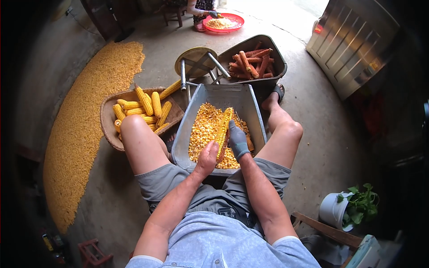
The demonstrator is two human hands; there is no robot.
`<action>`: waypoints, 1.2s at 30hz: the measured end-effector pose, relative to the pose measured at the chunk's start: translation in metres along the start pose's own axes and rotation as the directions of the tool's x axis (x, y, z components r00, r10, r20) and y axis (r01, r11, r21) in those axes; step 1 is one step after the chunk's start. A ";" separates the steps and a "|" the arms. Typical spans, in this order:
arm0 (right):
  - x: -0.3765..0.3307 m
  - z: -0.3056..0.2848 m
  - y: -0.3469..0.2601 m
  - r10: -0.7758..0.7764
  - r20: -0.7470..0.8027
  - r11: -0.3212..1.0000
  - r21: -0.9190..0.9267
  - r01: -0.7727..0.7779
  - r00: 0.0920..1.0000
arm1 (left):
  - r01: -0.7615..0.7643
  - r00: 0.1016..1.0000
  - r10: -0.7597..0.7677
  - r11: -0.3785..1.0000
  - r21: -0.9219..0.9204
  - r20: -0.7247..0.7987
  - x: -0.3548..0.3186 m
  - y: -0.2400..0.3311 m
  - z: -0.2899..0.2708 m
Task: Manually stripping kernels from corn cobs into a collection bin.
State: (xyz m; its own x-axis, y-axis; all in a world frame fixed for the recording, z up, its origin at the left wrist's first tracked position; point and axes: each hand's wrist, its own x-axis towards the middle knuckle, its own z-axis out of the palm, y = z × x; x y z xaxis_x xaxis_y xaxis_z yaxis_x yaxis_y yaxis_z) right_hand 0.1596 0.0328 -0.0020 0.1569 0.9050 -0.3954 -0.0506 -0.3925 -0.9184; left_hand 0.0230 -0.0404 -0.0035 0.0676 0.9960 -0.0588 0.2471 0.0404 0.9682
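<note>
An ear of yellow corn (225,127) is held slanting over the grey tub (179,145) between my knees. Its lower part shows a strip of bare reddish cob. My bare left hand (207,157) is closed around the near end of the ear. Along its right side presses my right hand (238,139), in a grey glove, closed against the ear with its fingers partly hidden. Loose corn kernels (202,129) cover the tub floor beneath both hands. Just right of the glove an orange-brown piece shows, too hidden to name.
A woven basket (105,117) of corn ears stands left. Beyond the tub are a tipped stool (196,58) and a dark bin (279,67) of bare cobs (251,62). Kernels (85,129) spread along the left wall. Another person works at a red basin (239,20). A potted plant (357,205) stands right.
</note>
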 end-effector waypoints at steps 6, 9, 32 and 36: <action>0.013 0.000 0.033 -0.381 -0.098 0.840 -0.451 0.300 0.919 | 0.030 0.997 -0.012 0.965 -0.260 0.073 0.001 -0.007 0.001; 0.020 0.001 0.040 -0.432 -0.165 0.857 -0.381 0.347 0.887 | 0.023 0.997 -0.003 0.969 -0.246 0.082 0.003 -0.008 0.001; 0.018 -0.007 0.013 -0.327 -0.164 0.929 0.126 0.348 0.931 | -0.054 0.992 0.075 0.979 -0.197 0.102 -0.004 0.013 -0.001; 0.028 -0.015 0.004 -0.240 -0.083 0.918 -0.343 0.199 0.967 | -0.092 0.993 0.083 0.988 0.122 0.080 -0.010 -0.001 -0.001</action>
State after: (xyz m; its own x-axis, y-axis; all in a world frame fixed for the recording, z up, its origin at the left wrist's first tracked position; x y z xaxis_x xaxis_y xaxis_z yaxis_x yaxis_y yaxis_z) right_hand 0.1787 0.0540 -0.0163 0.2461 0.9559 -0.1602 0.3229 -0.2368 -0.9163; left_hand 0.0215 -0.0502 -0.0036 0.1649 0.9863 0.0026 0.3557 -0.0619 0.9326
